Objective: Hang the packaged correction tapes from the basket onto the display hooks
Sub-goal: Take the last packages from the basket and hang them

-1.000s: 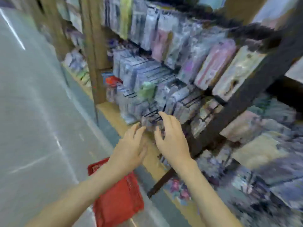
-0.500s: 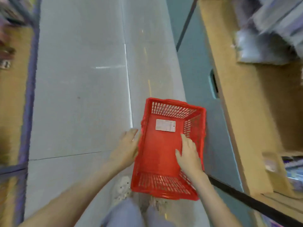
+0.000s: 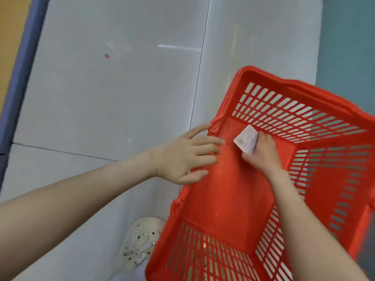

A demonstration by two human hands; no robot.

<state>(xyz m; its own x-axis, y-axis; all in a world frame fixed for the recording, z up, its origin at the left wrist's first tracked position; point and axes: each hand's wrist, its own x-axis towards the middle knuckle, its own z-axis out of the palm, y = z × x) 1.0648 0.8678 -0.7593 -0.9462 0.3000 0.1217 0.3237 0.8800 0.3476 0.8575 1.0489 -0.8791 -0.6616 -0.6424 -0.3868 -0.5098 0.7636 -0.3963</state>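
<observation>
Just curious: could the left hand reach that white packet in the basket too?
Probably yes. The left hand lies open at the basket's side wall, beside the packet, with nothing between; only the right hand grips it.

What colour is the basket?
The basket is red, with slotted walls. It shows best in the head view.

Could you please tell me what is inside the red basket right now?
Only one small white packet, pinched by the right hand, shows in the basket. The left hand lies over its rim. The right forearm hides some floor.
</observation>
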